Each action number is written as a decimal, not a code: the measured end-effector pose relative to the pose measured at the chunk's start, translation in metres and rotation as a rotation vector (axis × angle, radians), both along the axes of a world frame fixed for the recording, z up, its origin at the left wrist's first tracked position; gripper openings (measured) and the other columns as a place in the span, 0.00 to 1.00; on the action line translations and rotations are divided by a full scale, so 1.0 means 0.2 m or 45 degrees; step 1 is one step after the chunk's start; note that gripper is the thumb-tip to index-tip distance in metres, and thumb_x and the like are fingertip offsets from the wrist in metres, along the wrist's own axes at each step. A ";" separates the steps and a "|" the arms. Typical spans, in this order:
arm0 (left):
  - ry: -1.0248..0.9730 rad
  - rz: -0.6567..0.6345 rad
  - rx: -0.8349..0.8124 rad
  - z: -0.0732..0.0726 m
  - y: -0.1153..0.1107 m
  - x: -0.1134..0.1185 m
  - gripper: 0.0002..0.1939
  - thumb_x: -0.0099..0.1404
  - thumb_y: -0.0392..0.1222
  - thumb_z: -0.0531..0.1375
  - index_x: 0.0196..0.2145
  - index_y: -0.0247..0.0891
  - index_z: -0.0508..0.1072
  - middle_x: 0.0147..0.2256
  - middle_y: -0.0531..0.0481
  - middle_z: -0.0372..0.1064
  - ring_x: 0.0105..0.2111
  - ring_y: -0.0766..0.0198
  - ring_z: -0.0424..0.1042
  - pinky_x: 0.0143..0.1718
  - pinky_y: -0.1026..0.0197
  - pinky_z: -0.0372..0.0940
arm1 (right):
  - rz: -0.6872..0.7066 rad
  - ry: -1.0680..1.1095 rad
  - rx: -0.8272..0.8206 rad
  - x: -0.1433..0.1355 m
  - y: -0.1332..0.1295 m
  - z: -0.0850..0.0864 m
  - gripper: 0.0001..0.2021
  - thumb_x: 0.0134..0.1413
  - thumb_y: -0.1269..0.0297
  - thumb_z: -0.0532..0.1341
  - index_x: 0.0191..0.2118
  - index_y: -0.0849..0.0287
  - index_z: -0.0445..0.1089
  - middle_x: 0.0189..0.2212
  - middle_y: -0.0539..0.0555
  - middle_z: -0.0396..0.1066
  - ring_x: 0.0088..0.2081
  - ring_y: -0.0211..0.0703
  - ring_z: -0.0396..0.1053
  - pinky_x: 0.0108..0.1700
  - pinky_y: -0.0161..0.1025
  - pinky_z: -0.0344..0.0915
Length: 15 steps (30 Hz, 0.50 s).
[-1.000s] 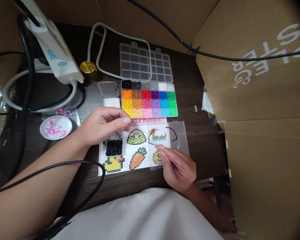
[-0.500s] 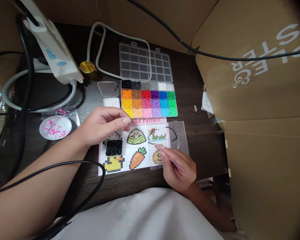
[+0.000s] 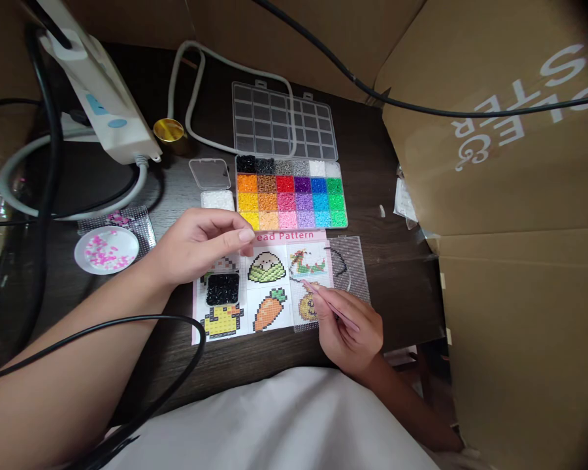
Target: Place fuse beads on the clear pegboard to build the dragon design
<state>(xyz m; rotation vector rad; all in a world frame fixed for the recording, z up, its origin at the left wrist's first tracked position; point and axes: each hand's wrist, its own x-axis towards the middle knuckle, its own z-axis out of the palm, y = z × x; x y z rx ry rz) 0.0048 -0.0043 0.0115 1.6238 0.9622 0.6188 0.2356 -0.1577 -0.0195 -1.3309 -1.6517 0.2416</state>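
Pink, slim metal-or-plastic tweezers (image 3: 342,312) sit pinched between thumb and fingers of the right hand (image 3: 350,333), their tips near the left edge of a clear, finely studded plastic pegboard (image 3: 360,277). That board lies on the dark wood-grain bench (image 3: 372,176), its left part overlapping a white paper pattern sheet (image 3: 280,320) with a pink heading and pixel drawings, among them an orange carrot (image 3: 269,311). Near the tips runs a short dark row of beads, and a curved line of small black beads (image 3: 343,262) shows farther right on the board.

The left hand (image 3: 198,245) is over the sheet's upper left, fingers curled and thumb tip close to them; I cannot tell whether anything is held there. Just below it, a small square plastic case of black beads (image 3: 222,289) rests on the sheet. Beyond it stands a small clear case of white beads (image 3: 216,200) beside a clear square lid (image 3: 210,174).

Behind the sheet, a clear compartmented plastic box (image 3: 345,202) holds beads sorted by colour, its transparent lid (image 3: 284,124) laid back beyond it. To the left, a round white dish (image 3: 80,252) carries loose pink and white beads, next to a white power strip (image 3: 117,134) and a shiny gold cup (image 3: 168,130)
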 end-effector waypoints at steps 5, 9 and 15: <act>-0.001 0.003 -0.006 0.00 0.00 -0.01 0.14 0.65 0.49 0.63 0.27 0.39 0.78 0.25 0.52 0.77 0.27 0.65 0.74 0.30 0.66 0.67 | 0.000 -0.018 0.034 0.00 0.00 -0.01 0.19 0.54 0.82 0.65 0.50 0.58 0.76 0.37 0.55 0.82 0.35 0.40 0.81 0.37 0.35 0.79; 0.011 0.004 0.011 -0.01 0.00 0.00 0.15 0.65 0.50 0.62 0.27 0.39 0.78 0.25 0.52 0.77 0.27 0.64 0.75 0.30 0.66 0.67 | 0.013 -0.002 0.027 0.00 -0.01 -0.01 0.20 0.55 0.82 0.64 0.51 0.57 0.76 0.38 0.55 0.82 0.36 0.41 0.81 0.38 0.36 0.80; 0.021 -0.008 0.013 -0.01 0.00 -0.01 0.15 0.66 0.50 0.62 0.27 0.39 0.78 0.26 0.52 0.77 0.28 0.65 0.76 0.31 0.66 0.68 | -0.144 -0.001 0.115 0.05 -0.04 0.01 0.23 0.53 0.83 0.66 0.52 0.55 0.77 0.40 0.53 0.83 0.36 0.41 0.82 0.39 0.37 0.81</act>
